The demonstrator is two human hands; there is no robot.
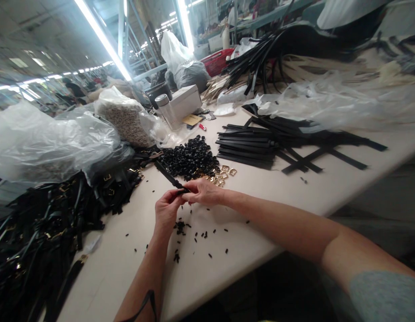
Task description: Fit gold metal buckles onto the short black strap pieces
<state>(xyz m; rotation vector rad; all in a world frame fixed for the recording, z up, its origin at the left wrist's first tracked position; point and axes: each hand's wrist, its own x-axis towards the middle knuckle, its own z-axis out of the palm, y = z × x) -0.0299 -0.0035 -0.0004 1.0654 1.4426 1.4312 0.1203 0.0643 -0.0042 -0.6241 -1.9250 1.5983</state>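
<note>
Hands: left hand (pixel 166 210) and right hand (pixel 203 191) pinch one black strap (pixel 169 177); it might slip onto the little black bits (pixel 180 228) below.

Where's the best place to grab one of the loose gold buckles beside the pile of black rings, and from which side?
Probably the outermost gold buckle, gripped across its flat frame from above, coming from the right. It lies flat on bare table there, apart from the black rings, while the right hand and left hand pinch the black strap nearby.
</note>
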